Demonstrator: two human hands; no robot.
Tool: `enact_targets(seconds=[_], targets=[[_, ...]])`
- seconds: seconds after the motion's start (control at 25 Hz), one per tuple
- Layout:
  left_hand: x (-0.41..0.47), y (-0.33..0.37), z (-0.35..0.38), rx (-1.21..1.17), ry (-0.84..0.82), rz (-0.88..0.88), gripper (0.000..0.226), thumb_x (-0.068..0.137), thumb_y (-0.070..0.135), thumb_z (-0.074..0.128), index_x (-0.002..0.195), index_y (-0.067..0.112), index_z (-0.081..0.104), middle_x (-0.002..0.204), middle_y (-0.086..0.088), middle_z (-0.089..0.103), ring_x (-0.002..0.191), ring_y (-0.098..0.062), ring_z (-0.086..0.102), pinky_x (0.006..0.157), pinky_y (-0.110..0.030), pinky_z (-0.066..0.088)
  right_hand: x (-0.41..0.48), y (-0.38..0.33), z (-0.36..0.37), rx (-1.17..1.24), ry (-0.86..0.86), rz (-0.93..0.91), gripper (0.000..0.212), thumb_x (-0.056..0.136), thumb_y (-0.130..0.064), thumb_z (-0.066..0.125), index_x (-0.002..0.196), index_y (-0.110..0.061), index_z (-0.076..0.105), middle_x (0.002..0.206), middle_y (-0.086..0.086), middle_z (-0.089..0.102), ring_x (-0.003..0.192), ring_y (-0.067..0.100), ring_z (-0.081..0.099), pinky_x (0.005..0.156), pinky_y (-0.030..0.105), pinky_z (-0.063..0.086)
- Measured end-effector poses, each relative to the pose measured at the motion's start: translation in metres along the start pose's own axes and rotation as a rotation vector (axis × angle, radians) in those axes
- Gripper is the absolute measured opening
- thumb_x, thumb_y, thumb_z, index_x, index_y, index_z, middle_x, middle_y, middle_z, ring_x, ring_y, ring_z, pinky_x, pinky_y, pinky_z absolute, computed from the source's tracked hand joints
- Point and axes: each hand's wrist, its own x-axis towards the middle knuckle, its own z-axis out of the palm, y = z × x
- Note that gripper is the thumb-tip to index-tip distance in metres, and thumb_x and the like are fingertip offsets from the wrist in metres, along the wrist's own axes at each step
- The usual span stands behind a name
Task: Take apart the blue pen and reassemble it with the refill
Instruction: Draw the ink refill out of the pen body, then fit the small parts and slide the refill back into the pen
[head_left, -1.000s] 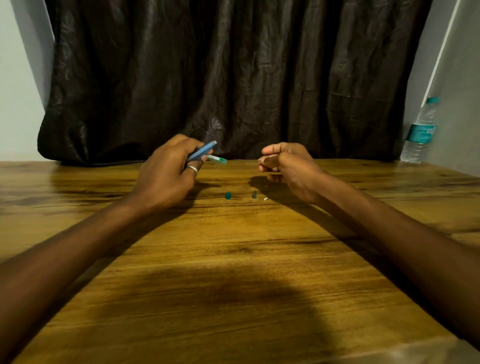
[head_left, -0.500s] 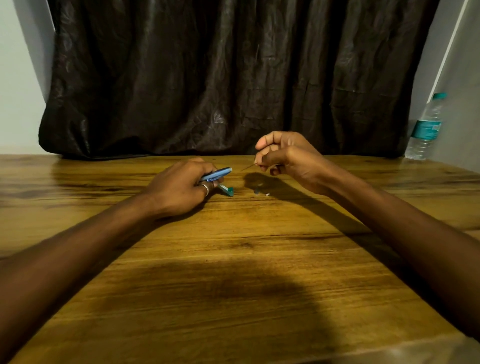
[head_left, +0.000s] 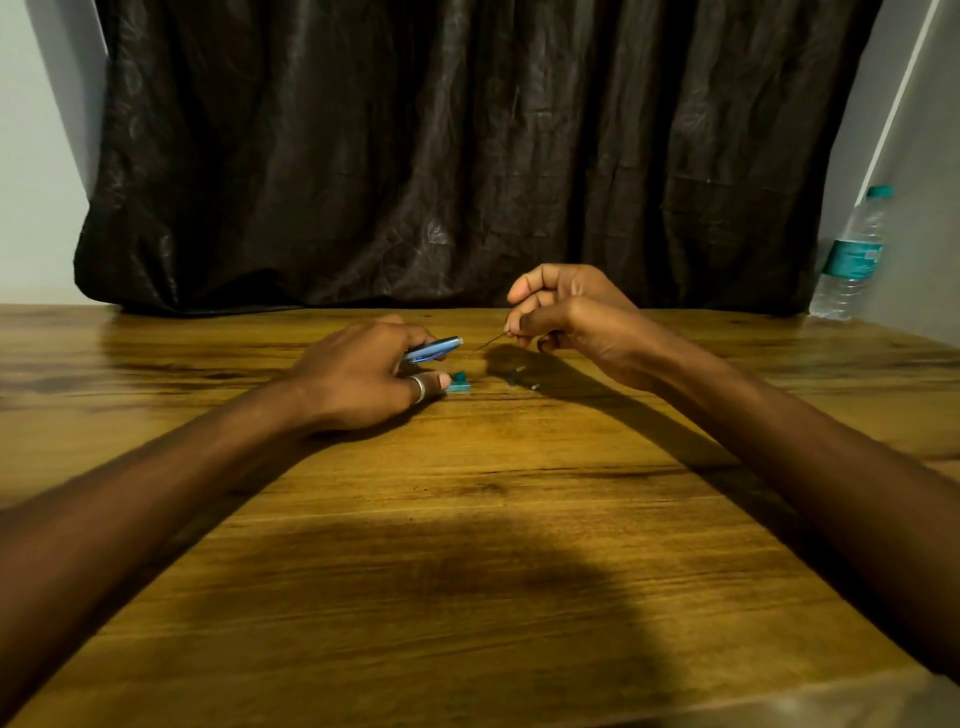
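Between the two grips, little gap remains: left hand (head_left: 363, 379) pinches the blue pen barrel (head_left: 434, 348), right hand (head_left: 566, 317) pinches the thin refill (head_left: 483, 345); a slight wobble could miss the opening or bend it

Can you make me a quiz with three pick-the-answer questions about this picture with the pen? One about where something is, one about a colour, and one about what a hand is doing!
1. Where is the water bottle?
A. At the far right of the table, by the wall
B. Between the two hands
C. Lying near the front edge of the table

2. What colour is the pen barrel?
A. Red
B. Blue
C. Yellow

3. What is the right hand doing?
A. Lying flat and empty
B. Pinching the thin refill
C. Gripping the bottle

Answers:
1 A, it stands upright beside the dark curtain.
2 B, the barrel in the left hand looks blue.
3 B, the fingers close on the refill, held above the table.
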Motion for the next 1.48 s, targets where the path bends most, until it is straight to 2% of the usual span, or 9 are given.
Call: enact_targets(seconds=[0.12,0.24,0.4,0.48,0.56,0.68,0.84,1.16,1.48], targets=[[0.001,0.000,-0.005,-0.100,-0.028,-0.059,0.058,0.083,0.077,0.044,0.128,0.042,0.055,0.114,0.011,0.055,0.098,-0.009,0.056,0.079,-0.035,0.049,0.000,-0.001,-0.001,0.007,0.019,-0.011,0.027,0.081,0.012,0.061,0.101,-0.007,0.060,0.078,0.005,0.074,0.066,0.014,0.066,0.061,0.029,0.042],[0.003,-0.001,-0.010,-0.304,0.034,-0.040,0.054,0.086,0.074,0.035,0.135,0.054,0.048,0.126,0.014,0.061,0.114,-0.009,0.058,0.096,-0.036,0.048,0.000,-0.003,-0.002,0.041,0.052,-0.022,0.029,0.082,0.012,0.060,0.106,-0.003,0.059,0.079,0.006,0.073,0.067,0.015,0.064,0.060,0.030,0.041],[0.006,-0.008,-0.013,-0.446,0.075,-0.014,0.029,0.101,0.048,0.042,0.125,0.051,0.058,0.077,0.017,0.064,0.073,0.000,0.059,0.070,-0.025,0.045,-0.001,-0.005,-0.002,0.074,0.075,-0.035,0.028,0.083,0.011,0.061,0.108,-0.003,0.059,0.078,0.004,0.074,0.068,0.016,0.064,0.061,0.029,0.043],[0.006,-0.009,-0.012,-0.507,0.048,-0.030,0.023,0.102,0.043,0.046,0.118,0.045,0.063,0.066,0.022,0.061,0.058,0.003,0.054,0.060,-0.022,0.043,0.000,-0.005,-0.002,0.067,0.091,-0.037,0.028,0.083,0.011,0.062,0.107,-0.004,0.059,0.077,0.004,0.074,0.067,0.015,0.064,0.061,0.029,0.043],[0.006,-0.008,-0.011,-0.530,0.020,-0.052,0.019,0.102,0.040,0.049,0.113,0.041,0.065,0.074,0.017,0.066,0.055,0.006,0.056,0.052,-0.013,0.043,0.001,-0.005,-0.002,0.042,0.109,-0.041,0.027,0.083,0.011,0.062,0.104,-0.005,0.059,0.077,0.003,0.074,0.066,0.014,0.064,0.060,0.028,0.043],[0.006,-0.004,-0.011,-0.619,-0.033,-0.082,0.017,0.101,0.034,0.052,0.111,0.039,0.065,0.094,0.009,0.076,0.058,0.002,0.060,0.047,-0.013,0.044,0.002,-0.003,-0.002,-0.010,0.122,-0.050,0.026,0.082,0.010,0.063,0.101,-0.007,0.060,0.075,0.002,0.075,0.065,0.012,0.065,0.059,0.027,0.044],[0.003,-0.001,-0.014,-0.793,-0.131,-0.086,0.028,0.101,0.025,0.056,0.127,0.036,0.061,0.104,0.005,0.077,0.055,-0.002,0.053,0.041,-0.015,0.038,0.003,-0.005,-0.003,-0.044,0.138,-0.074,0.028,0.079,0.010,0.063,0.099,-0.009,0.060,0.076,0.002,0.075,0.064,0.010,0.065,0.058,0.025,0.045],[0.001,0.002,-0.011,-1.011,-0.245,-0.146,0.028,0.099,0.016,0.056,0.124,0.024,0.066,0.098,0.001,0.075,0.056,-0.004,0.047,0.039,-0.014,0.031,0.003,-0.008,0.000,-0.065,0.164,-0.172,0.027,0.080,0.009,0.067,0.093,-0.014,0.060,0.072,0.002,0.073,0.065,0.014,0.064,0.051,0.017,0.044],[0.002,0.000,-0.011,-1.050,-0.279,-0.161,0.029,0.100,0.015,0.056,0.125,0.022,0.065,0.100,0.001,0.075,0.057,-0.004,0.047,0.040,-0.015,0.032,0.005,-0.005,-0.004,-0.155,0.205,-0.214,0.023,0.081,-0.001,0.071,0.094,-0.018,0.062,0.077,0.002,0.074,0.073,0.007,0.070,0.059,0.014,0.047]])
